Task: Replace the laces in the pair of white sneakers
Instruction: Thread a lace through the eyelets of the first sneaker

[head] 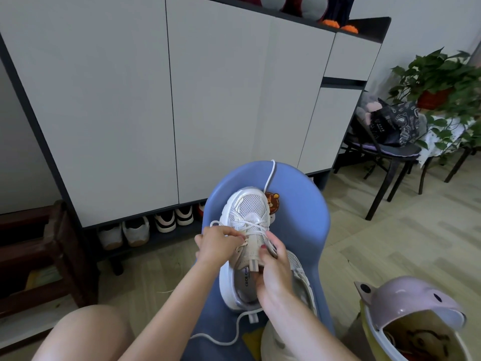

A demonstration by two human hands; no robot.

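Threading mid-eyelets of the sneaker: left hand pinches the lace; right hand grips its tongue; next, pull snug.

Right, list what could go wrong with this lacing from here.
The lace end hangs over the far edge of the blue chair and could catch when pulled. The white sneaker sits loose on the seat; the left hand tugging could slide it unless the right hand holds firm.
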